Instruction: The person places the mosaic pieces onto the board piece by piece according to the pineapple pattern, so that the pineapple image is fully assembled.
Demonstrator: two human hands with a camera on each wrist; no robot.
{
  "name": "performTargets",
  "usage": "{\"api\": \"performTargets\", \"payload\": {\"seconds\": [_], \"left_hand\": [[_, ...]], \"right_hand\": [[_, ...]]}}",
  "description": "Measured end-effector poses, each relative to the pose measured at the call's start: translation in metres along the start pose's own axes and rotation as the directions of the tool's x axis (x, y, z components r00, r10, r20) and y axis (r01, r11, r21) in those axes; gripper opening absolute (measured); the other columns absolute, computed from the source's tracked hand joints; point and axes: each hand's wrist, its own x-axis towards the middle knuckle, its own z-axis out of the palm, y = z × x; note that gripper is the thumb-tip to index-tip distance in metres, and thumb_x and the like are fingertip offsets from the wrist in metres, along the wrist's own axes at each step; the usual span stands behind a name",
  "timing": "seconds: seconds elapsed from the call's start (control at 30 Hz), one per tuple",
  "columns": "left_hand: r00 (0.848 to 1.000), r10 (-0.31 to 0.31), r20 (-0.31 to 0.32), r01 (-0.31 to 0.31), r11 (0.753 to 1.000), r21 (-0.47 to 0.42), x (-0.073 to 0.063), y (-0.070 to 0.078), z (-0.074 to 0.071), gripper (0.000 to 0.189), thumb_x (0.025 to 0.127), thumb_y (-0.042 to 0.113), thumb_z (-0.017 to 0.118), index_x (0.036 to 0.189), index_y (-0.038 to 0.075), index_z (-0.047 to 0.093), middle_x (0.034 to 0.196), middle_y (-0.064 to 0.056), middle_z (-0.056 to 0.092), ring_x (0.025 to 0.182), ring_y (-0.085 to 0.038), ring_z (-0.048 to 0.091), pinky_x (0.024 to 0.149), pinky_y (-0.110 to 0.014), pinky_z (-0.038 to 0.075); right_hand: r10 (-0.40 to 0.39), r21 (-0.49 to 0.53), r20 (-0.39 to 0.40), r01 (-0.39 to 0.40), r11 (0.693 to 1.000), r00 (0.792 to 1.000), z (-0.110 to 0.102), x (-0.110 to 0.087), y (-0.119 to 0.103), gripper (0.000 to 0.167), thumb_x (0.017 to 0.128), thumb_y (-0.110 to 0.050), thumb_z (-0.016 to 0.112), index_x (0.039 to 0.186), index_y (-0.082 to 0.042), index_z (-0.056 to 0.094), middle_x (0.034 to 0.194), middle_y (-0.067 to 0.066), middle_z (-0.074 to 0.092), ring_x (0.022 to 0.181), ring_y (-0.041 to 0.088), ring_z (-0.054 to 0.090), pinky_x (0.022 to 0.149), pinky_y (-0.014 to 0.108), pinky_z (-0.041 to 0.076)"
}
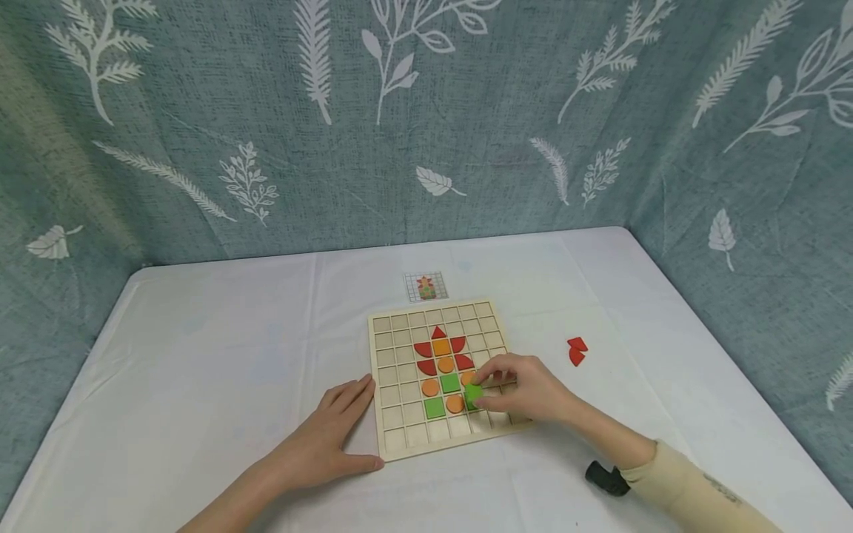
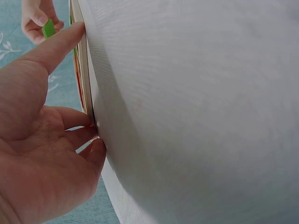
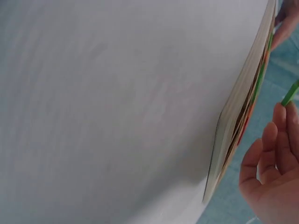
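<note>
A pale wooden grid board (image 1: 400, 437) lies on the table with several red, orange and green pieces set in its cells. My right hand (image 1: 529, 386) pinches a green square tile (image 1: 473, 394) between thumb and fingers, over the board's lower middle beside an orange disc (image 1: 455, 403). In the left wrist view that green tile (image 2: 48, 29) is tilted and above the board. My left hand (image 1: 320, 437) rests at the board's left side, its fingers and thumb spread and touching the edge. Two green squares, one of them the lower left square (image 1: 435, 407), sit in the grid.
Behind the board lies a small pattern card (image 1: 426, 286) with a coloured figure on a grid. Loose red pieces (image 1: 577, 351) lie to the right of the board. A black object (image 1: 606, 479) is partly hidden by the right sleeve. A patterned green curtain (image 1: 400, 185) hangs around the table.
</note>
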Motion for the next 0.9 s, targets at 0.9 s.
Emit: {"api": "performTargets", "payload": {"seconds": [0.9], "left_hand": [[1.000, -0.013, 0.002, 0.013, 1.000, -0.002, 0.000, 0.000, 0.000, 0.104, 0.078, 0.053, 0.076, 0.153, 0.001, 0.027, 0.159, -0.011, 0.023, 0.143, -0.034, 0.020, 0.108, -0.054, 0.031]], "right_hand": [[-0.091, -0.216, 0.098, 0.110, 0.970, 0.991, 0.027, 0.001, -0.014, 0.020, 0.076, -0.028, 0.084, 0.092, -0.026, 0.072, 0.088, -0.022, 0.062, 0.087, 0.004, 0.052, 0.079, 0.027, 0.044]]}}
